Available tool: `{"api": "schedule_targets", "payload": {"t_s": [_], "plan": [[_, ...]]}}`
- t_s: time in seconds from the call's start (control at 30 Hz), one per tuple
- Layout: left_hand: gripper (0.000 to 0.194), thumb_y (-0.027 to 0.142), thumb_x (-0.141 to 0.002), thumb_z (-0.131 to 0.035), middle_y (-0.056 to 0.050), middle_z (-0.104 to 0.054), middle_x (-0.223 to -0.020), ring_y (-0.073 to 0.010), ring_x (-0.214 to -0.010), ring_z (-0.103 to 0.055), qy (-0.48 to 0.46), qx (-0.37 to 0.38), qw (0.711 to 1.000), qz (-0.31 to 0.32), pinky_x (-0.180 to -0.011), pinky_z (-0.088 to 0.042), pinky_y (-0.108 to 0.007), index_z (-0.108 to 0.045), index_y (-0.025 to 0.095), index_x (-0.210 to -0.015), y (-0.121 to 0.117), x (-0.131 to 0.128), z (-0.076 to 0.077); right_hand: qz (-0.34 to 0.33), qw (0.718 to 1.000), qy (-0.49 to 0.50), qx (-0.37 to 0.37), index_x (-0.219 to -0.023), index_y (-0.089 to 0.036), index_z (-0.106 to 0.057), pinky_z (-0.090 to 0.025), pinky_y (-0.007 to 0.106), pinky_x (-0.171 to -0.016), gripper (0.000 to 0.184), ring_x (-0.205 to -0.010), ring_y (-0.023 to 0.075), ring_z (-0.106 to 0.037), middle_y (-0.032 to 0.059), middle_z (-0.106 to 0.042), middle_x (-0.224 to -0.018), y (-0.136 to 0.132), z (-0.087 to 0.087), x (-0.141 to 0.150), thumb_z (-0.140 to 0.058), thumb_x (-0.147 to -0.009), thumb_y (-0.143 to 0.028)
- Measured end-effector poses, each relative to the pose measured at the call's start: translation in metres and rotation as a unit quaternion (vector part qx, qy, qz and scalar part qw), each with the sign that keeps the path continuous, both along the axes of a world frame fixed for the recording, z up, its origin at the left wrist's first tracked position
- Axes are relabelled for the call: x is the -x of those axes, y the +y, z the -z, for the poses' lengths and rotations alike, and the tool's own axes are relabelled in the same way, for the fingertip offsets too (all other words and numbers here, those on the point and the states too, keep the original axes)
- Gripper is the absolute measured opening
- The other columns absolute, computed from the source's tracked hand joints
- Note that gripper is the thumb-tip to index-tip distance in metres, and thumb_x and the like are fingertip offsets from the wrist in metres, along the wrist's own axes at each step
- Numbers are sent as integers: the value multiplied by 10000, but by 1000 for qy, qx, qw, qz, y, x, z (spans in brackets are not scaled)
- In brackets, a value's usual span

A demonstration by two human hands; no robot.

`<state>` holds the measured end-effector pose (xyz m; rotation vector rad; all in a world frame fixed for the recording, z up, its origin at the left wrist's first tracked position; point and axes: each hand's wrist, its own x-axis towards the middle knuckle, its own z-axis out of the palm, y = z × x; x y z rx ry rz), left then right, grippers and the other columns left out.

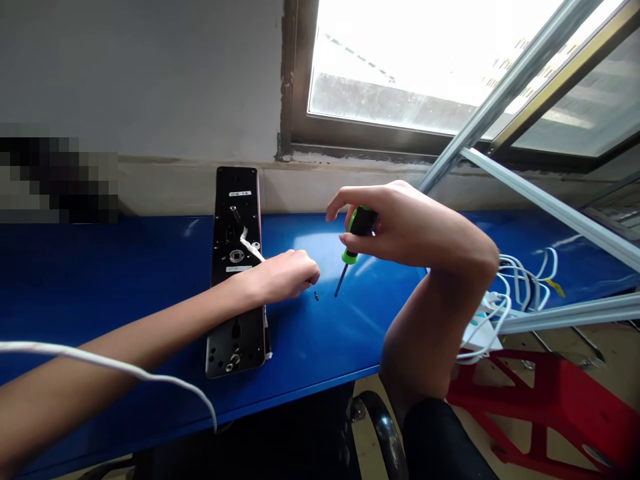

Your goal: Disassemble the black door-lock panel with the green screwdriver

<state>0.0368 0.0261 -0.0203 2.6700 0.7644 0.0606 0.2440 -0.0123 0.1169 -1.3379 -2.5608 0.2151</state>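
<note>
Green-and-black, the handle of a slim screwdriver [359, 223] is clamped in the fingers and thumb of the right hand [400, 227], well to the right of the black door-lock plate [235, 200]. Its steel shaft [341, 281] slants down and to the left, though whether the tip touches the blue table top [100, 267] cannot be told. Tiny dark screws [316, 295] (too small to count with any certainty) lie on the table between that tip and the left hand [285, 277]. The left hand is loosely curled just right of the plate, with its wrist crossing the plate's right edge; whether it pinches anything is hidden. The two hands are apart, with the screws and shaft between them. The plate lies flat, its long side running away from the person, showing holes, a white label [239, 193] and a round metal fitting [237, 256]. A short white cable [253, 245] leaves its middle, and a longer white cable [100, 357] drapes across the left forearm in front of it. Far to the plate's right sit a bundle of white cables [525, 280] and a white box [477, 333], with a red plastic stool [540, 407] on the floor beyond the table's edge. Behind the plate rise a grey wall [140, 80] and a bright window [400, 67].
</note>
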Motion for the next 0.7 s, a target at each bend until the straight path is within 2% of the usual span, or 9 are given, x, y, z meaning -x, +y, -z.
{"api": "schedule_targets", "payload": {"t_s": [0.17,0.4,0.6,0.7], "plan": [[161,133,-834,-607,-30,-651,-700,-181,-627,-592,52,35,998,-1,-602,-409,-286,-714,213,-744,4,-18,1,-5,1000,6,15,-1117,-249,-731,-471,271,-573,278,-670,141,-663,-11,-728,-803,2,2,-12,-738,-839,-249],[112,215,-838,-649,-21,-679,-729,-170,-656,-606,28,82,996,20,-629,-435,-268,-730,214,-761,11,-16,7,5,1000,-3,18,-1138,-287,-721,-479,284,-542,282,-656,139,-682,-24,-758,-843,1,-2,-20,-754,-858,-274],[209,164,-876,-633,-34,-741,-934,-195,-824,-679,42,68,997,4,-652,-436,-257,-775,258,-998,13,-16,10,5,1000,4,6,-1114,-298,-717,-491,299,-544,262,-646,145,-683,-37,-753,-802,1,-1,-22,-763,-858,-269],[229,155,-883,-636,-24,-750,-944,-195,-816,-685,47,63,997,-2,-614,-414,-255,-771,273,-1026,11,-16,9,-15,1000,10,-4,-1119,-301,-718,-497,295,-540,248,-639,138,-677,-30,-759,-813,1,0,-22,-744,-876,-258]]}}
